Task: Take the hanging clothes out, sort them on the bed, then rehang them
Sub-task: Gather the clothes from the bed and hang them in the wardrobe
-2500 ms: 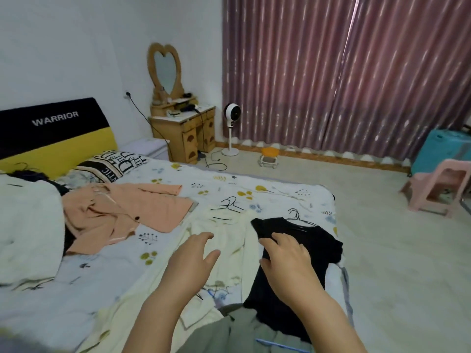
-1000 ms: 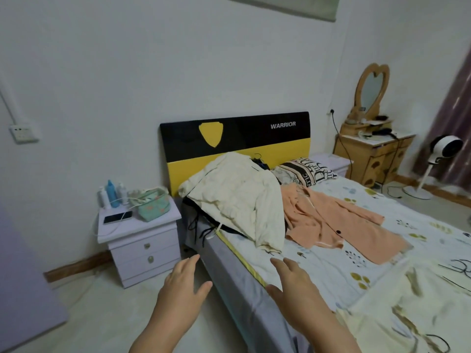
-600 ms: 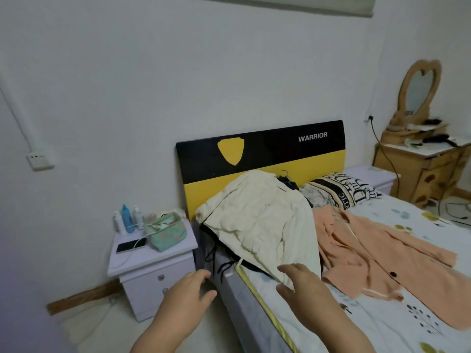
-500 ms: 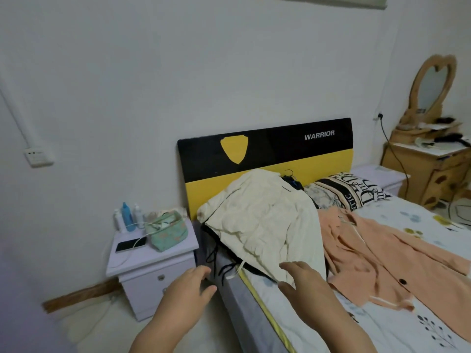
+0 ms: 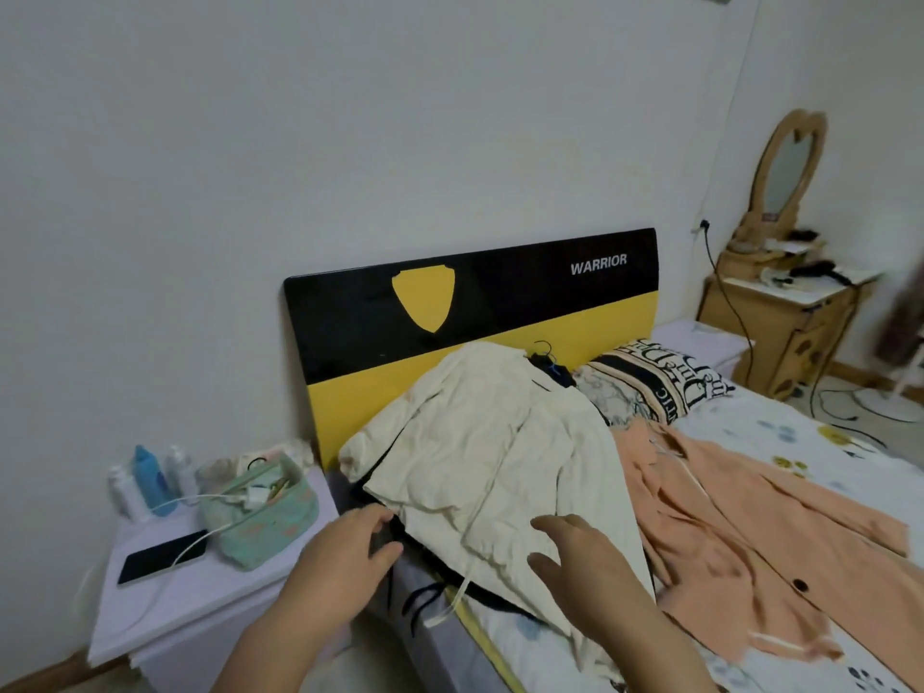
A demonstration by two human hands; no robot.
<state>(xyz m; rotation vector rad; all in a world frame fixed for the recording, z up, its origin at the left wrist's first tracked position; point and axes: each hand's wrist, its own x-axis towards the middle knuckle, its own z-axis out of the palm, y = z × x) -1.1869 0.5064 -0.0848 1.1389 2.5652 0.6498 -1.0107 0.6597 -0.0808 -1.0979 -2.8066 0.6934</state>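
While both hands reach the pile at the head of the bed, the head view gives the following.

Step in hand: judged as picking up the cream garment (image 5: 492, 457) from the heap to sort it.
How to do it well: take the cream layer by its near hem with 2 hands and lift it clear of the dark clothes (image 5: 440, 572) beneath, so the black hanger (image 5: 542, 355) at the top does not snag or drag the rest along.
Left hand (image 5: 345, 552): fingers loosely spread, holding nothing, tips at the near-left edge of the pile, by the dark fabric; actual contact cannot be told.
Right hand (image 5: 587, 562): open and fairly wide, palm down over the cream garment's lower part, holding nothing; touching or just above, unclear.
Task's things: cream garment on top of the heap against the headboard (image 5: 470, 312); peach garment (image 5: 740, 532) spread flat just beside it on the bed (image 5: 800, 432).
Nearby: nightstand (image 5: 165, 597) with a phone (image 5: 162, 555) and pouch (image 5: 260, 512).
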